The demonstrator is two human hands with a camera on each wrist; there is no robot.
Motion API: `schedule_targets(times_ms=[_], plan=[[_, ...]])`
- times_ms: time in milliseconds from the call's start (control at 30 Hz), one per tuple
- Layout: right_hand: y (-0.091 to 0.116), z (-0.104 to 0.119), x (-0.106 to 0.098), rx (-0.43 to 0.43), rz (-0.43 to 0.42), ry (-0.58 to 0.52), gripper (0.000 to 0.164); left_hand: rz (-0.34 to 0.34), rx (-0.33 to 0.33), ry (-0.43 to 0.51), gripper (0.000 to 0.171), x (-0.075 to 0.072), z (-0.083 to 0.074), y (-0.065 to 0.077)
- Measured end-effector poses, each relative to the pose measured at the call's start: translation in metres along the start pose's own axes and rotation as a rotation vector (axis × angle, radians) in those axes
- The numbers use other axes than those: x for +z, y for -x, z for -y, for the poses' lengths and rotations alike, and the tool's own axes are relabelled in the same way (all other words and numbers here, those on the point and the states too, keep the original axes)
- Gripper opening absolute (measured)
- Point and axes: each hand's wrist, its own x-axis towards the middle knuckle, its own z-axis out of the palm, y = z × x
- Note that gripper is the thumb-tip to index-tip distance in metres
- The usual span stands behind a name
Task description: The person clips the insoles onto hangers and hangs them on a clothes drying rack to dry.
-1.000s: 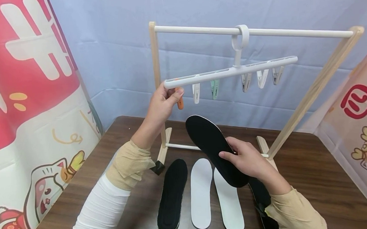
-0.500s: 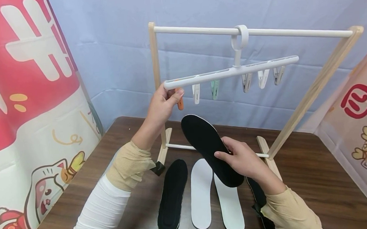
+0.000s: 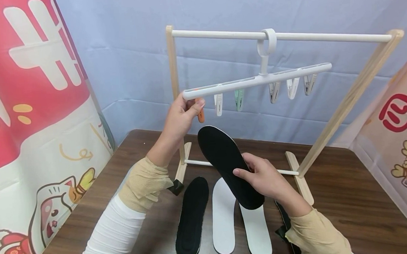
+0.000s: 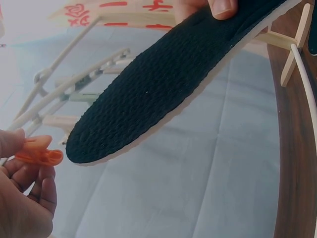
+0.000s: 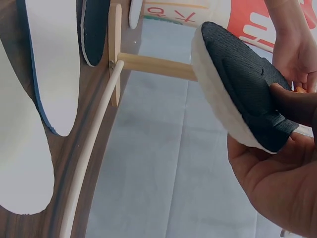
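Note:
My left hand pinches an orange clothespin at the left end of a white clip hanger. In my right hand is a black insole with a white underside, gripped near its middle, thumb on the black face. The insole is tilted, its far end below the orange clothespin and apart from it. Along the hanger hang a white clothespin, a green clothespin and several pale ones to the right. Whether the orange clothespin's mouth is spread cannot be told.
The hanger hooks over the top bar of a wooden rack. On the brown table lie a black insole, two white insoles and another dark insole, partly hidden by my right forearm. A blue-grey cloth hangs behind.
My right hand has moved the held insole a little left, bringing its far end closer beneath the orange clothespin. My left hand keeps its place on the clothespin.

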Motion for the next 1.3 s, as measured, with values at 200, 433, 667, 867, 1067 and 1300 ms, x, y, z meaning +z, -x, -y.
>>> schedule_targets(times_ms=[200,433,667,867,1067,1300], plan=[[-0.0017,0.0007,0.0049,-0.006,0.011,-0.049,0.021,0.004,-0.001,0.004,0.032,0.0001,-0.0002,0.0005],[-0.0037,0.0026,0.0077,-0.023,0.013,-0.058,0.022,0.011,0.018,0.002,0.022,0.0000,0.0001,-0.0001],[-0.0053,0.0036,0.0079,-0.001,0.033,-0.073,0.024,0.011,0.019,0.002,0.009,-0.0003,0.0003,0.0000],[-0.0072,0.0043,0.0085,0.005,0.041,-0.081,0.026,0.011,0.015,0.003,0.011,-0.0001,0.0002,0.0002],[-0.0083,0.0050,0.0081,0.008,0.056,-0.128,0.027,0.012,0.011,0.010,0.012,-0.0006,0.0007,0.0011],[-0.0094,0.0054,0.0101,0.008,0.077,-0.195,0.030,0.018,0.019,0.037,0.011,0.0001,0.0013,0.0003]])
